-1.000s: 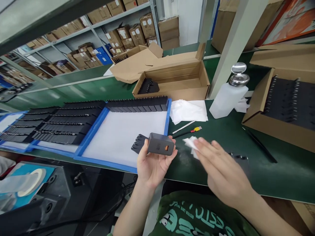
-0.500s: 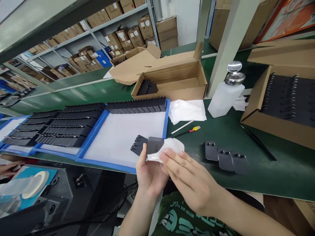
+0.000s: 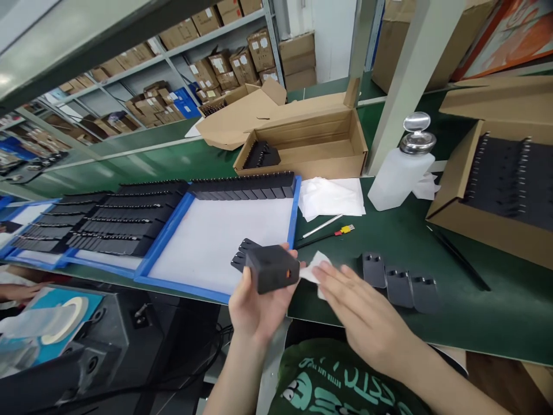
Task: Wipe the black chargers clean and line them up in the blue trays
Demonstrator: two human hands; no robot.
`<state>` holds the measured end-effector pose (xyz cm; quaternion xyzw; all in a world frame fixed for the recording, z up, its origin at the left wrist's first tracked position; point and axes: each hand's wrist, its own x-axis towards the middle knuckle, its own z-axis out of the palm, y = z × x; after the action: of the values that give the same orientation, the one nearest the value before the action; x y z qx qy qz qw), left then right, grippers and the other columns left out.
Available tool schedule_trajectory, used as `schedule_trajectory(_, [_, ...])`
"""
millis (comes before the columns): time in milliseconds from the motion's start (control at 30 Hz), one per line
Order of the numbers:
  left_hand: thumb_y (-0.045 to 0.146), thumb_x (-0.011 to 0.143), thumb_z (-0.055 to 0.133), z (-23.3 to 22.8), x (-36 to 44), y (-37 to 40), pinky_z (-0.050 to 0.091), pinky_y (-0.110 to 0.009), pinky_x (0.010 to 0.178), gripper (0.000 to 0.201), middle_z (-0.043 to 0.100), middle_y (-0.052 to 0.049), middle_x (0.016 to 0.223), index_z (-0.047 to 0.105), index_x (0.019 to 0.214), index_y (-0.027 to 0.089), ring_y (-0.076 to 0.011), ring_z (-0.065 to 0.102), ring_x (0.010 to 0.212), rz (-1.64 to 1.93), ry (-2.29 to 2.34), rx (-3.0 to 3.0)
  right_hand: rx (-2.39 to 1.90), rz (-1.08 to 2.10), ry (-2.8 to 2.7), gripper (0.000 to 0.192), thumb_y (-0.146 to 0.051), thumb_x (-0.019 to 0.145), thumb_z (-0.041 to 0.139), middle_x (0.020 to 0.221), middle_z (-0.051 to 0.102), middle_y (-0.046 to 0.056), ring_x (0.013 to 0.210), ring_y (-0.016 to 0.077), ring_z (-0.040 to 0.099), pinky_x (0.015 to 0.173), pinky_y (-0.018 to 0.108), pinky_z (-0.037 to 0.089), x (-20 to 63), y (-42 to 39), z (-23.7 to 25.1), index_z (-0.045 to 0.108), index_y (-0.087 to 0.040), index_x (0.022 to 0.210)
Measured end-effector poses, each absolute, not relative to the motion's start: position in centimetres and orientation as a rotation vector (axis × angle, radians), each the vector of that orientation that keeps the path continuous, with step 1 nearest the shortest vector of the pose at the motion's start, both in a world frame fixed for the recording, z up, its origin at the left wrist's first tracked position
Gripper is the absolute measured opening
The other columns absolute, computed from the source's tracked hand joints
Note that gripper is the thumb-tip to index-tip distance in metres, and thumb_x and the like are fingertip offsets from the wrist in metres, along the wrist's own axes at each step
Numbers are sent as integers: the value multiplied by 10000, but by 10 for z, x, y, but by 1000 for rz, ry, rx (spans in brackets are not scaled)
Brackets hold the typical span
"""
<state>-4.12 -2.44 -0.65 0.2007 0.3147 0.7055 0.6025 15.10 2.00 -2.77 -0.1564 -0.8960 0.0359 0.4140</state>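
Observation:
My left hand (image 3: pixel 259 308) grips a black box-shaped device (image 3: pixel 271 268) with a small orange spot on its side; the thumb and fingers press its edges. My right hand (image 3: pixel 360 311) pinches a white wipe (image 3: pixel 316 271) just right of the device, apart from it. Behind the held device, a small group of black pieces (image 3: pixel 242 253) lies on the white, blue-edged tray (image 3: pixel 203 239). A row of black pieces (image 3: pixel 244 187) lines the tray's far side. Three dark pieces (image 3: pixel 400 287) rest on the green table beyond my right hand.
A white pump bottle (image 3: pixel 400 178) stands near an open carton (image 3: pixel 453 213) of black pieces. Another open cardboard box (image 3: pixel 324 167) sits behind the tray. White wipes (image 3: pixel 330 196), a cable with a yellow plug (image 3: pixel 332 233) and a black pen-like tool (image 3: pixel 460 259) lie on the table.
My right hand has drawn the wipe off the device and away to the right. In my left hand the device has turned, so its side with the orange spot shows.

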Motion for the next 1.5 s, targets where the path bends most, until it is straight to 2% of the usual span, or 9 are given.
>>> schedule_trajectory(133, [344, 737, 863, -6, -60, -38, 572, -240, 922, 646, 681, -88, 1245, 657, 1342, 252, -223, 673, 1092, 1573, 1049, 1047, -450, 145, -2252, 541, 187, 839, 401, 1411, 593, 229, 1435, 336, 453, 1195, 486, 419, 179, 18, -35, 582, 58, 1331])
schedule_trajectory(267, [162, 774, 823, -1, -68, -46, 558, -230, 935, 724, 593, -76, 1319, 570, 1432, 325, -221, 626, 1175, 1468, 1328, 1389, -539, 165, -2072, 752, 257, 761, 480, 1448, 568, 202, 1346, 336, 556, 1162, 487, 468, 190, 14, -37, 494, -14, 1462])
schedule_trajectory(533, [57, 824, 736, -5, -79, -53, 570, -297, 1001, 779, 598, -111, 1376, 446, 1507, 298, -274, 604, 1291, 1462, 1224, 1492, -625, 257, -1941, 714, 246, 759, 524, 1431, 592, 171, 1292, 333, 606, 1158, 465, 490, 193, 9, -30, 576, -46, 1408])
schedule_trajectory(767, [67, 823, 744, -15, -51, -52, 555, -226, 1009, 814, 603, -89, 1399, 418, 1528, 307, -219, 609, 1285, 1524, 1214, 1485, -379, 621, -1973, 753, 133, 865, 350, 1613, 352, 108, 1485, 269, 384, 1232, 482, 385, 123, 10, -30, 312, -107, 1578])
schedule_trajectory(1000, [44, 823, 711, -8, -49, -57, 560, -317, 1026, 883, 604, -122, 1416, 316, 1580, 270, -259, 595, 1304, 1498, 1338, 1619, -699, 723, -1865, 613, 42, 950, 391, 1476, 561, 49, 1370, 212, 538, 1174, 426, 452, 132, 36, -59, 546, -260, 1460])
schedule_trajectory(1167, [57, 838, 678, -8, -56, -51, 483, -343, 1084, 923, 602, -124, 1419, 212, 1614, 236, -236, 556, 1325, 1296, 1600, 1862, -444, 503, -1994, 652, 95, 899, 407, 1549, 469, 124, 1444, 274, 448, 1214, 465, 422, 137, 16, -25, 458, -115, 1514])
schedule_trajectory(1267, [68, 855, 640, -4, -58, -50, 496, -370, 1060, 902, 611, -134, 1392, 183, 1620, 215, -243, 562, 1307, 1258, 1660, 1949, -241, 523, -2167, 511, 63, 940, 368, 1449, 570, 190, 1460, 273, 421, 1200, 469, 431, 135, 12, -19, 536, -8, 1417])
schedule_trajectory(1367, [75, 873, 616, 0, -64, -52, 497, -402, 1056, 902, 614, -136, 1388, 143, 1626, 227, -249, 571, 1288, 1175, 1710, 2031, -143, 619, -2244, 421, 25, 980, 363, 1324, 676, 160, 1401, 217, 508, 1196, 401, 435, 146, 18, -23, 622, -20, 1308])
schedule_trajectory(1500, [123, 881, 649, -3, -75, -61, 507, -424, 1054, 873, 582, -131, 1422, 195, 1607, 294, -270, 558, 1311, 1105, 1778, 1928, -253, 604, -2274, 584, 95, 909, 373, 1377, 645, 133, 1385, 239, 528, 1176, 465, 463, 177, 25, -32, 536, -92, 1438])
